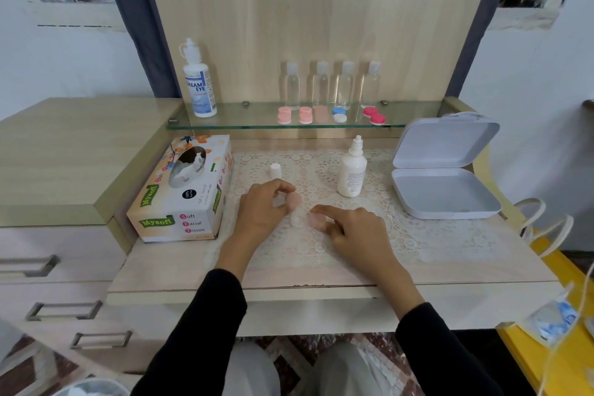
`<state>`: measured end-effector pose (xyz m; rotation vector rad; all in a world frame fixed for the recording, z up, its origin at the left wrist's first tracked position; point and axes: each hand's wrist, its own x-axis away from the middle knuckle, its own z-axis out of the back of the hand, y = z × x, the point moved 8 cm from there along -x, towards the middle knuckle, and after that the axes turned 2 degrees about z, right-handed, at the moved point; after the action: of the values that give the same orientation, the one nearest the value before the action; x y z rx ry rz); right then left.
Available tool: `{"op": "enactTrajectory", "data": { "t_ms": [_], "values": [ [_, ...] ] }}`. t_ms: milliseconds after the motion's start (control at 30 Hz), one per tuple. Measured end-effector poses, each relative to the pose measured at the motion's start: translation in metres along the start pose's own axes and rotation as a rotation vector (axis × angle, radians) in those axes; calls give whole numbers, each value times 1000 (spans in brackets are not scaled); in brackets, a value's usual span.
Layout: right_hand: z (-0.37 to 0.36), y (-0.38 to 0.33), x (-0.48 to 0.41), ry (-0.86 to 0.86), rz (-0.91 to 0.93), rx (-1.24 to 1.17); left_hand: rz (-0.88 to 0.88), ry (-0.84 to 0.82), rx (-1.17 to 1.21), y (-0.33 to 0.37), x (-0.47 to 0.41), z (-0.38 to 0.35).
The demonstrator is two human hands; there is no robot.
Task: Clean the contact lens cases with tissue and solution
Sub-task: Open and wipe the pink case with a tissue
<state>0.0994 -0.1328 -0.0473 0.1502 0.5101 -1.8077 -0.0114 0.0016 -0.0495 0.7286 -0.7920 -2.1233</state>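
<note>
Down on the counter (pixel 180 270), the lens case (pixel 299 221) looks half-uncapped. Left hand (pixel 262 207) pinches a pink cap (pixel 293 200). Right hand (pixel 355 228) steadies the case, grip unclear. Next probably needs a tissue from the Mysoft tissue box (pixel 180 193) at 9 o'clock.

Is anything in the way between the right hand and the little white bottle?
Nothing visible. The right hand is in front of the bottle, with only bare mat between them. The left hand, pinching a pink lid, and the white cap are off to the left.
</note>
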Motion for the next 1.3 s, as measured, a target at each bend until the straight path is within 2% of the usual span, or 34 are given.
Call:
{"op": "enactTrajectory", "data": {
  "t_ms": [200,500,767,1033,1300],
  "values": [
    [0,0,0,13,10,-4,-43,43,144,3,26,9],
    [-1,0,1,20,21,-20,-137,4,54,10,40,2],
    [9,4,-1,62,-32,-175,-152,29,28,11,40,3],
    [5,3,-7,3,-31,-146,-163,49,32,11,39,3],
    [5,1,-13,31,-55,-248,-148,51,51,11,40,4]
  ]
}}
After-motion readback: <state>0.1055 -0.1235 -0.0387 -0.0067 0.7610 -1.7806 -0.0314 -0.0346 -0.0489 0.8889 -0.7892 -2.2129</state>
